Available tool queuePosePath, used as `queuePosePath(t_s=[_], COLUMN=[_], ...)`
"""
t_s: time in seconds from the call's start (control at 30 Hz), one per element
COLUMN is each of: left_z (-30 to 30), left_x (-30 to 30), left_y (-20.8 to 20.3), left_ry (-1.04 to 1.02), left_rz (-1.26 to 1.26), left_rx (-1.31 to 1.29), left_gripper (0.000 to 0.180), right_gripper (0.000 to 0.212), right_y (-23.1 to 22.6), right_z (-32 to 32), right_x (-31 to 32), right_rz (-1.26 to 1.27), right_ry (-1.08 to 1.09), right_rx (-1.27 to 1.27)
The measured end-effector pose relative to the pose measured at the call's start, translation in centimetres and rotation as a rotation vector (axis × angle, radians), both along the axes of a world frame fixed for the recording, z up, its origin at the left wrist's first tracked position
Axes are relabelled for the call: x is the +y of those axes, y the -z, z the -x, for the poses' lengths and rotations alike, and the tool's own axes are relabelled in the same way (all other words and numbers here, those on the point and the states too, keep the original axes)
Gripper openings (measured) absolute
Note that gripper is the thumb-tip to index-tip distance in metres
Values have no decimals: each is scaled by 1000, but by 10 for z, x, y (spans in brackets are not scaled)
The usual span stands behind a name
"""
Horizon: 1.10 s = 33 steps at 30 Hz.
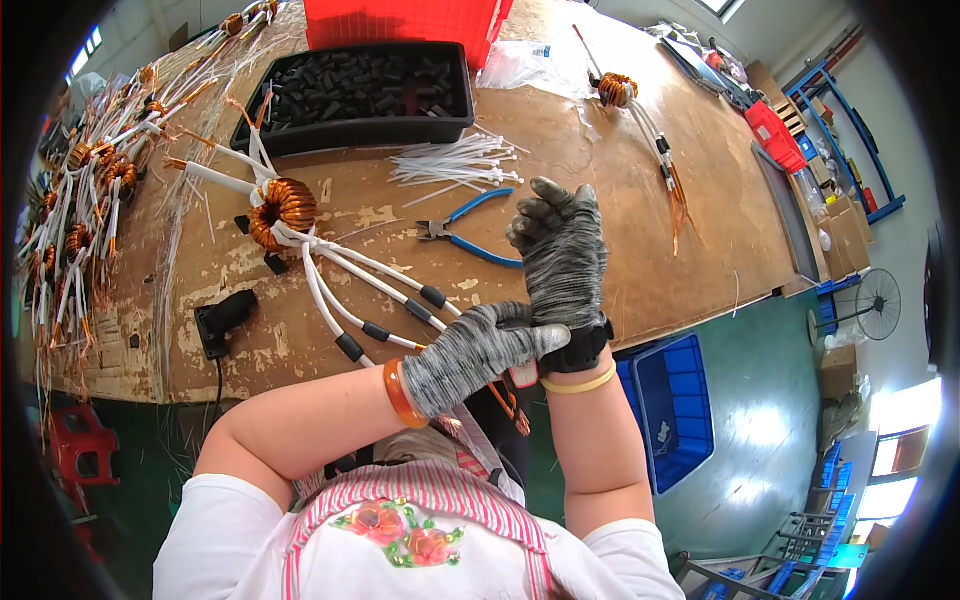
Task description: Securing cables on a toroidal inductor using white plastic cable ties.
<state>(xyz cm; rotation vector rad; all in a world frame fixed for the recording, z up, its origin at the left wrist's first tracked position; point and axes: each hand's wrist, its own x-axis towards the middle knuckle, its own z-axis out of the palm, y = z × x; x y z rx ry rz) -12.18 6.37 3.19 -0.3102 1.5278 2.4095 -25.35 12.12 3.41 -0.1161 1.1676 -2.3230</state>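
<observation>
My left hand [470,355], in a grey knitted glove, reaches across to my right wrist. Its fingers and thumb close at the edge of a black wristband [580,350] there. My right hand [562,250], gloved alike, is raised over the table edge with loosely bent fingers and nothing in it. Left of it lie blue-handled cutting pliers [462,228], jaws spread. A copper-wound ring coil [284,212] rests further left; its white-sleeved leads [375,268] with black tube pieces run toward my left hand and partly under it.
White cable ties [455,162] lie before a black tray [360,140] of short black tubes; a red bin [400,20] stands behind. Many coils [90,190] heap at the left. Another coil [617,90] lies far right. A black corded tool [222,322] sits near the front edge, a blue crate [680,410] below.
</observation>
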Motion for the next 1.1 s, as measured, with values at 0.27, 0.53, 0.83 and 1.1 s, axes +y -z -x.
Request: queuePosePath(t_s=[0.27, 0.53, 0.83, 1.1], left_z=[-3, 12, 1, 5], left_x=[2, 3, 4, 12], left_y=[16, 18, 3, 11], left_ry=[-24, 17, 59, 94], left_rz=[-125, -146, -6, -17], left_rx=[94, 168, 220, 239], left_gripper=[49, 49, 48, 56], right_gripper=[39, 39, 39, 46], right_y=[-11, -18, -18, -27], right_z=[-6, 11, 7, 0], right_x=[-1, 1, 12, 16], right_rz=[-232, -327, 312, -168], right_ry=[255, 189, -190, 210], right_rx=[640, 652, -121, 519])
